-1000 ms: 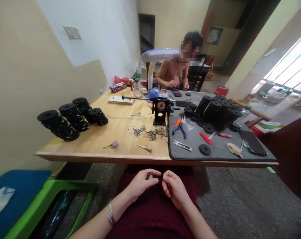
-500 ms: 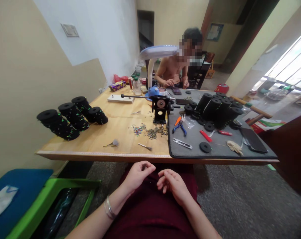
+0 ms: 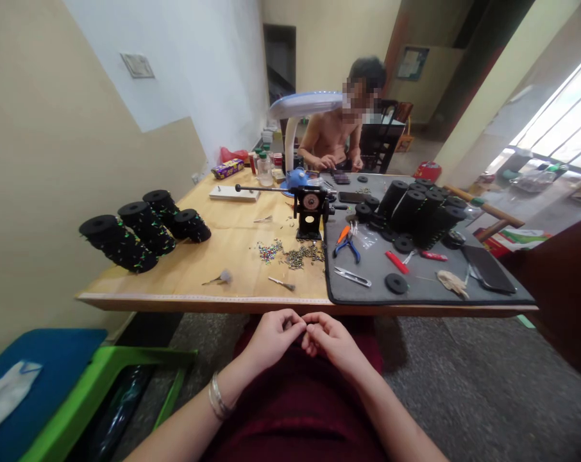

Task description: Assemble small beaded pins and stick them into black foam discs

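Just in front of the table's near edge, over the dark red clothing on my lap (image 3: 300, 404), my two hands meet at the fingertips. My left hand (image 3: 278, 335), with silver bangles at the wrist, is closed in a pinch of thumb and forefinger. My right hand (image 3: 331, 340) is closed too, its thumb and forefinger pressed together against the left fingertips. Whatever lies in the pinches is too small or hidden to make out. Beyond the hands lie a small brush (image 3: 281, 283), a pile of metal pieces (image 3: 297, 256) and a pile of coloured bits (image 3: 270, 251).
A black hand-cranked winder (image 3: 310, 212) stands mid-table. Black spools (image 3: 136, 231) with coloured bits stand left, more spools (image 3: 415, 208) right. The grey mat (image 3: 367, 296) bears pliers (image 3: 349, 249) and thread snips (image 3: 352, 276). A co-worker (image 3: 336, 138) sits opposite, behind a lamp (image 3: 307, 102).
My hands have come together from a small gap, so their fingertips now touch. The right fingers have closed up. The camera view has shifted slightly.
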Tool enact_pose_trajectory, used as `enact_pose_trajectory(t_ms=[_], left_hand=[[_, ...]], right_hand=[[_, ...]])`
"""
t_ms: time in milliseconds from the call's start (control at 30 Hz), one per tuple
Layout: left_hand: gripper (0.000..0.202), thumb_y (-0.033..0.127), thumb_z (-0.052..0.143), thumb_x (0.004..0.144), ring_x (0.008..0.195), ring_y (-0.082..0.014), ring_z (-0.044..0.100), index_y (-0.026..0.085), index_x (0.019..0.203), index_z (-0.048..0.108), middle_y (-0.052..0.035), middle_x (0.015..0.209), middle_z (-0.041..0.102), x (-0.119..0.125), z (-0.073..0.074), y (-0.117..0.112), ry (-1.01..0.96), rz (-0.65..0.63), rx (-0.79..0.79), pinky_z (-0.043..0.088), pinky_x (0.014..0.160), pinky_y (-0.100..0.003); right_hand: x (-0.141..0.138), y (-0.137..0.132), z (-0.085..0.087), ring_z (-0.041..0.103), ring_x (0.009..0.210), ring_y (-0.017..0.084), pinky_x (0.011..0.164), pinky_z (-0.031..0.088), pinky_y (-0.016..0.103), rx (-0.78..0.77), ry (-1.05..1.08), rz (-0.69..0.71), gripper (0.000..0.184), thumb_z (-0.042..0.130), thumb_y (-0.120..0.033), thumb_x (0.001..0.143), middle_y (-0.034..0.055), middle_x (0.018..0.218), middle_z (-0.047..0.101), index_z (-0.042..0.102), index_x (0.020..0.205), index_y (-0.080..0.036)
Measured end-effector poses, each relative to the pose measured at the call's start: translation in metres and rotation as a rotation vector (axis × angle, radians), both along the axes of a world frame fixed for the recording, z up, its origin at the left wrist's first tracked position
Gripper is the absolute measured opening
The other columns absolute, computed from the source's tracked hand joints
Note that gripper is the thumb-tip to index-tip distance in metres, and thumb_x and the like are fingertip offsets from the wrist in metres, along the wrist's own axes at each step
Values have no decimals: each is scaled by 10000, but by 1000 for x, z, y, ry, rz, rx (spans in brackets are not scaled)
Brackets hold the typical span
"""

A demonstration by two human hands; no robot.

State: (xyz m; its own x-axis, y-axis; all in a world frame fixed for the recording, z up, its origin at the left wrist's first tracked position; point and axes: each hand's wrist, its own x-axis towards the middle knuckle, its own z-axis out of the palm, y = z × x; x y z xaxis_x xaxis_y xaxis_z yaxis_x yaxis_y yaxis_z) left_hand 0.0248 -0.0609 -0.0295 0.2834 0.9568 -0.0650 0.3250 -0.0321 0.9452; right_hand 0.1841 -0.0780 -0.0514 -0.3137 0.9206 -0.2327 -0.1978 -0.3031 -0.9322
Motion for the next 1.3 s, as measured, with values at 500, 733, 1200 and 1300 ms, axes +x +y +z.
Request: enact_pose_trajectory(t_ms=[500,733,1200,1300], left_hand=[[178,262,470,847,787,-209,589,196,838,636,-72,841,658,-62,26,69,880,99,549,400,678,-290],[334,159,543,767,1059,-285,510,174,1099,585,-140,1118,611,-69,31,87,994,107,634,400,857,-394],[267,59,391,817,853,-217,538,176,865,625,-78,843,598,-21,1,71,653,-93,618,439,781,-358],[198,133,422,839,834,-207,555,181,850,613,-78,850,605,-19,3,52,378,24,519,445,765,-349]], right_hand=[[0,-9,-14,239,348,43,395,140,195,35,-28,-185,324,666,-448,715,-113,378,360,488,681,-180],[0,-10,-23,171,316,27,370,134,180,-50,160,-233,321,684,-426,731,-139,333,323,472,710,-185],[6,-11,-23,199,298,0,329,96,155,-107,190,-239,330,694,-438,727,-67,473,543,482,758,-187],[5,-12,-21,223,309,-7,334,119,158,-71,188,-255,317,688,-423,737,-28,579,609,490,743,-176]])
